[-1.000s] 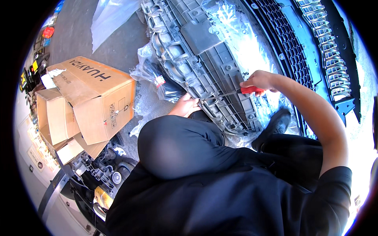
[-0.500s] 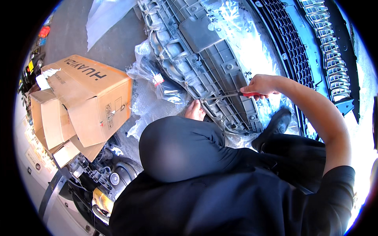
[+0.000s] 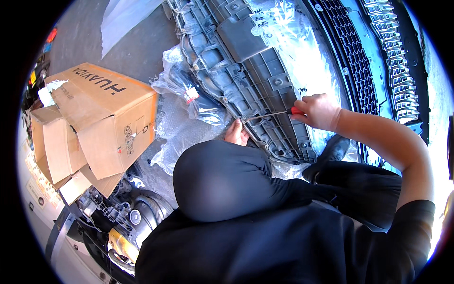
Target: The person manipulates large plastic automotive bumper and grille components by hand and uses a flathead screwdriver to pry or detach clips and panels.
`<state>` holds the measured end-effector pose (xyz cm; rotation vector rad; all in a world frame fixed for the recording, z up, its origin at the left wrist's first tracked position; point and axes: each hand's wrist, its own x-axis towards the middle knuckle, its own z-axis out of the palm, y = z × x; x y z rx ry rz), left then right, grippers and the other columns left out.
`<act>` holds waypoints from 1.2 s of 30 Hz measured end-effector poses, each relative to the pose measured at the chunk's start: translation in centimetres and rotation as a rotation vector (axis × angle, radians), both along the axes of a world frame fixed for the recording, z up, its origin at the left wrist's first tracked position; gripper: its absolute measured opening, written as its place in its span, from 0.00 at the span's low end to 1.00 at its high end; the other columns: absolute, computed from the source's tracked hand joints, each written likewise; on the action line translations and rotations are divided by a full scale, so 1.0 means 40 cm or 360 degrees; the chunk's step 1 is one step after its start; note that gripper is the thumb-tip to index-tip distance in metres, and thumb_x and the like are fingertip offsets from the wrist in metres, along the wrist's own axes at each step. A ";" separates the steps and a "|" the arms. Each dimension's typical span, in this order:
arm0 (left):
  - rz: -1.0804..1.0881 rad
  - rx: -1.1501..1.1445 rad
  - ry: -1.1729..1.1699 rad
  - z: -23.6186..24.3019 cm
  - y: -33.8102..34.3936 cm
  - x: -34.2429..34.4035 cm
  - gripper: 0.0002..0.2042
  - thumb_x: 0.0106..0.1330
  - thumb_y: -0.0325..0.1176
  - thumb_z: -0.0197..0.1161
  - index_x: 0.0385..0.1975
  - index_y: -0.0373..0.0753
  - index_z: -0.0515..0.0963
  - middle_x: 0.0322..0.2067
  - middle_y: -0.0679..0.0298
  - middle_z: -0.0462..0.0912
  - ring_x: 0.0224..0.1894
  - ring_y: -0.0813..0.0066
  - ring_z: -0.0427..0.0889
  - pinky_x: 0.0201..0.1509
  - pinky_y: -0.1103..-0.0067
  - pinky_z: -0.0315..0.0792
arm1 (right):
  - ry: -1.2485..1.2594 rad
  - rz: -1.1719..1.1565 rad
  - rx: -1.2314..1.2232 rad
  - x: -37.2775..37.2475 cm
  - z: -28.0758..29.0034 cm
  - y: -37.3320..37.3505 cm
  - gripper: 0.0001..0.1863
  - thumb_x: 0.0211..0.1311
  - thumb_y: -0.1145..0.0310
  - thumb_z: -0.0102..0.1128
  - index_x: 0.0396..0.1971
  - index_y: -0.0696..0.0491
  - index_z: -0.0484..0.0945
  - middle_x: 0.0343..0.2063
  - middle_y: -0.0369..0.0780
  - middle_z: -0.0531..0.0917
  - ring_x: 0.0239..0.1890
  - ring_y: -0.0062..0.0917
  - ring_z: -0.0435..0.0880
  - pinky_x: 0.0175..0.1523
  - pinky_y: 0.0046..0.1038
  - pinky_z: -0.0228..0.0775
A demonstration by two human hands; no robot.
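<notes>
My right hand [image 3: 318, 111] is closed round the red handle of a screwdriver [image 3: 269, 115]. Its long metal shaft points left across a large grey ribbed plastic car panel [image 3: 257, 90], and the tip reaches the panel's near-left edge. Right at that tip, my left hand [image 3: 236, 134] pinches the panel's edge, thumb uppermost. My raised knee covers the lower part of that hand, and whatever small piece may sit at the tip is too small to make out.
Left of the panel lie clear plastic wrapping [image 3: 177, 85] and bubble wrap [image 3: 182, 137]. An open cardboard box [image 3: 113, 104] stands farther left, with engine-like machinery [image 3: 142, 215] below it. A black honeycomb grille [image 3: 352, 61] and a chrome-slatted grille [image 3: 397, 61] lie to the right.
My right hand has changed its hold on the screwdriver handle, its knuckles rolled upward, and sits a little farther right. My left hand stays at the panel's edge. The view has shifted slightly.
</notes>
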<state>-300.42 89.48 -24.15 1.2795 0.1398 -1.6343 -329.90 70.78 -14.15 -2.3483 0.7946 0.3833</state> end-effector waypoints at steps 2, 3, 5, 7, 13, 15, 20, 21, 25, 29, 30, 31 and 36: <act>0.0013 0.0120 -0.0006 -0.012 0.004 0.004 0.18 0.80 0.40 0.48 0.60 0.36 0.69 0.57 0.53 0.77 0.61 0.61 0.77 0.68 0.64 0.70 | -0.0365 0.0053 -0.0334 -0.008 -0.006 0.006 0.18 0.65 0.50 0.65 0.38 0.51 0.81 0.27 0.39 0.84 0.31 0.31 0.86 0.35 0.30 0.79; -0.0002 0.0007 0.0037 -0.020 0.003 0.002 0.18 0.80 0.41 0.48 0.60 0.36 0.69 0.57 0.53 0.77 0.61 0.61 0.77 0.68 0.64 0.70 | -0.0462 0.0067 -0.0403 -0.008 -0.006 0.007 0.18 0.64 0.50 0.65 0.39 0.51 0.81 0.27 0.39 0.84 0.31 0.31 0.86 0.35 0.30 0.79; 0.0008 0.0000 0.0052 -0.025 0.005 0.008 0.18 0.80 0.41 0.48 0.60 0.36 0.69 0.57 0.53 0.77 0.61 0.61 0.77 0.68 0.63 0.70 | -0.0434 -0.0001 -0.0376 0.005 0.005 0.005 0.19 0.64 0.50 0.66 0.39 0.52 0.82 0.29 0.40 0.84 0.30 0.30 0.85 0.36 0.29 0.79; 0.0016 0.0009 0.0062 -0.028 0.003 0.010 0.18 0.80 0.41 0.48 0.60 0.35 0.69 0.58 0.53 0.77 0.61 0.61 0.76 0.68 0.63 0.70 | -0.0381 -0.0856 0.0020 0.028 0.033 0.014 0.19 0.65 0.51 0.65 0.39 0.54 0.82 0.29 0.42 0.84 0.30 0.28 0.84 0.36 0.28 0.78; -0.0030 0.0024 0.0082 -0.023 -0.007 0.004 0.18 0.80 0.41 0.48 0.60 0.35 0.69 0.58 0.52 0.76 0.61 0.60 0.76 0.68 0.63 0.70 | 0.0476 -0.1873 0.1868 0.043 0.070 -0.063 0.24 0.66 0.48 0.65 0.37 0.59 0.82 0.30 0.43 0.84 0.20 0.19 0.81 0.21 0.14 0.66; -0.0050 0.0038 0.0077 -0.016 -0.001 0.001 0.18 0.80 0.41 0.47 0.61 0.35 0.68 0.58 0.52 0.76 0.61 0.60 0.76 0.68 0.63 0.70 | 0.0579 -0.1187 0.1938 0.027 0.058 -0.072 0.26 0.64 0.44 0.66 0.38 0.57 0.83 0.30 0.42 0.85 0.24 0.21 0.83 0.25 0.20 0.69; -0.0084 0.0038 0.0090 -0.017 -0.004 -0.007 0.18 0.81 0.41 0.47 0.61 0.35 0.68 0.58 0.52 0.76 0.61 0.60 0.76 0.68 0.63 0.70 | -0.0273 0.0092 -0.0289 -0.016 0.032 -0.003 0.19 0.60 0.56 0.73 0.41 0.56 0.83 0.38 0.43 0.85 0.40 0.33 0.87 0.46 0.31 0.79; -0.0090 0.0031 0.0094 -0.017 -0.006 -0.008 0.18 0.81 0.41 0.47 0.61 0.35 0.68 0.58 0.52 0.76 0.61 0.60 0.76 0.68 0.63 0.70 | -0.0382 0.0029 -0.0333 -0.020 0.032 0.002 0.19 0.61 0.55 0.71 0.42 0.56 0.83 0.39 0.43 0.85 0.40 0.34 0.87 0.47 0.32 0.79; -0.0066 0.0044 0.0072 -0.005 -0.008 -0.001 0.19 0.81 0.41 0.47 0.61 0.34 0.68 0.58 0.51 0.76 0.61 0.59 0.76 0.68 0.63 0.70 | -0.0191 -0.0729 0.0124 0.002 0.071 0.023 0.22 0.69 0.50 0.59 0.42 0.57 0.83 0.44 0.42 0.84 0.41 0.33 0.86 0.51 0.35 0.77; -0.0091 0.0035 0.0073 -0.009 -0.018 -0.006 0.19 0.81 0.41 0.46 0.61 0.34 0.67 0.59 0.51 0.75 0.61 0.59 0.76 0.68 0.63 0.70 | 0.0356 -0.1600 0.0779 0.025 0.089 0.001 0.36 0.76 0.39 0.38 0.39 0.57 0.85 0.36 0.42 0.87 0.37 0.29 0.87 0.51 0.34 0.76; -0.0097 0.0037 0.0073 -0.009 -0.019 -0.005 0.19 0.81 0.41 0.46 0.61 0.34 0.67 0.59 0.51 0.75 0.61 0.59 0.76 0.68 0.63 0.70 | 0.0502 -0.1568 0.0868 0.020 0.082 -0.011 0.37 0.76 0.38 0.36 0.39 0.57 0.85 0.33 0.42 0.87 0.35 0.28 0.87 0.51 0.34 0.76; -0.0097 0.0039 0.0072 -0.009 -0.020 -0.004 0.19 0.81 0.41 0.46 0.61 0.34 0.67 0.59 0.51 0.75 0.61 0.59 0.76 0.68 0.63 0.70 | 0.0587 -0.1404 0.0922 0.009 0.074 -0.020 0.38 0.77 0.38 0.32 0.39 0.56 0.85 0.25 0.40 0.85 0.30 0.26 0.86 0.46 0.31 0.77; -0.0100 0.0067 0.0038 0.004 -0.009 0.015 0.19 0.81 0.41 0.46 0.62 0.34 0.67 0.59 0.50 0.75 0.62 0.58 0.76 0.69 0.62 0.70 | 0.0023 -0.1478 0.0955 -0.027 0.029 0.002 0.24 0.74 0.46 0.53 0.45 0.53 0.82 0.33 0.43 0.84 0.29 0.29 0.85 0.40 0.29 0.79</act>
